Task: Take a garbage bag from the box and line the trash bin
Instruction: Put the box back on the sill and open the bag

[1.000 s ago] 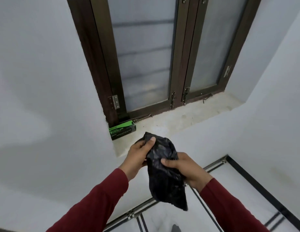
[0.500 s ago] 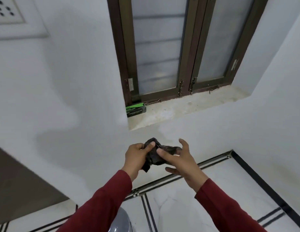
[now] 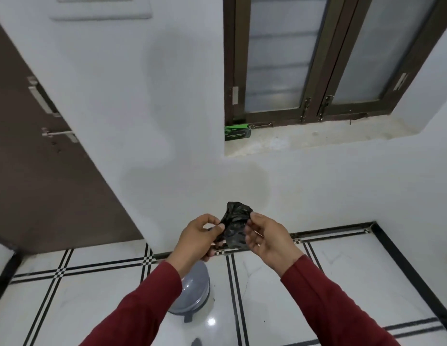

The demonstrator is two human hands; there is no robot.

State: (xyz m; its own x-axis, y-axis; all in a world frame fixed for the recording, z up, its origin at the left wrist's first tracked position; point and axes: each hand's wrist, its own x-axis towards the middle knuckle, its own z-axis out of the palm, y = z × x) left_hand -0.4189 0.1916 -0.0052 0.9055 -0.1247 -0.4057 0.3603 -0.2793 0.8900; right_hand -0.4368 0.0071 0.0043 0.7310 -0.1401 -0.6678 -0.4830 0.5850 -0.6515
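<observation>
Both hands pinch crumpled black garbage bag (image 3: 236,224): left hand (image 3: 200,237) at left edge, right hand (image 3: 266,237) at right. Bag held mid-air above grey trash bin (image 3: 193,293). Thin, limp, likely slippery; best gripped at open rim.

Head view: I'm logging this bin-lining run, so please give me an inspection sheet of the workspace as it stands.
Surface: white tiled floor with black stripe lines; a stone window sill.
Job's things: black garbage bag, crumpled and not yet opened, held between both hands; green bag box at the sill's left end; grey trash bin on the floor below the left arm, lid shut, no liner visible.
Clutter: nothing seen.
Grippers: left hand pinches the bag's left edge; right hand grips its right side.
Cables: nothing seen.
Surroundings: white wall, frosted window with brown frame, brown door at left.
</observation>
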